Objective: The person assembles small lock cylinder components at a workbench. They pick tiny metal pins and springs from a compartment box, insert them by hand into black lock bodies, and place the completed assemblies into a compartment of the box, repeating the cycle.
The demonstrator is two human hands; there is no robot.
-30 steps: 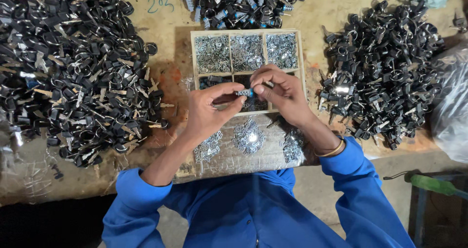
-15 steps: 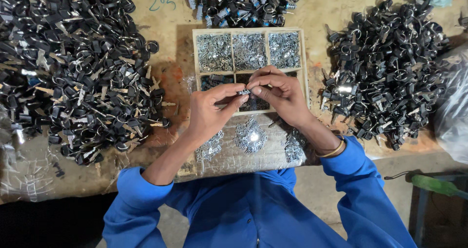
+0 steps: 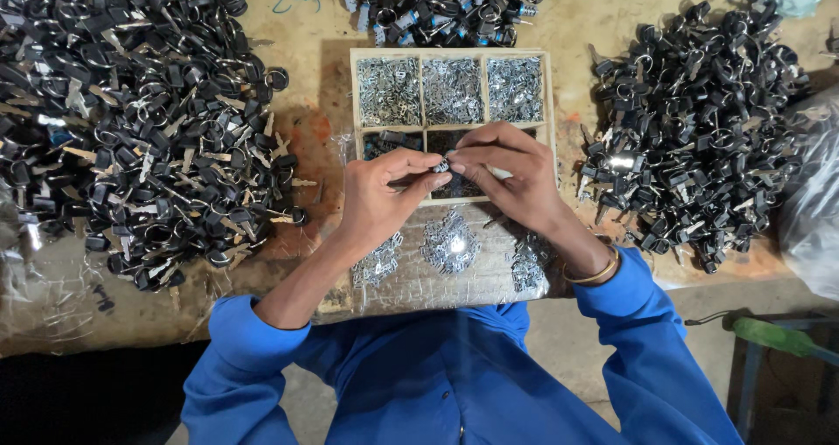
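My left hand (image 3: 384, 196) and my right hand (image 3: 507, 172) meet over the lower row of a wooden compartment tray (image 3: 354, 104). Between their fingertips they pinch one small metal part (image 3: 441, 164). The tray's upper three compartments hold several small silvery metal pieces (image 3: 452, 89); the lower compartments are dark and mostly hidden by my hands. Three small heaps of silvery parts (image 3: 450, 244) lie on a clear plastic sheet just below the tray, near my wrists.
A large heap of black-headed keys on rings (image 3: 131, 121) covers the table's left side; a similar heap (image 3: 699, 130) lies at the right. More dark and blue parts (image 3: 446, 3) sit behind the tray. Crumpled clear plastic (image 3: 813, 209) and a green-handled tool (image 3: 773, 336) are at the right.
Both hands have stayed over the tray's lower row, fingertips together; the fingers have shifted only slightly around the small part.
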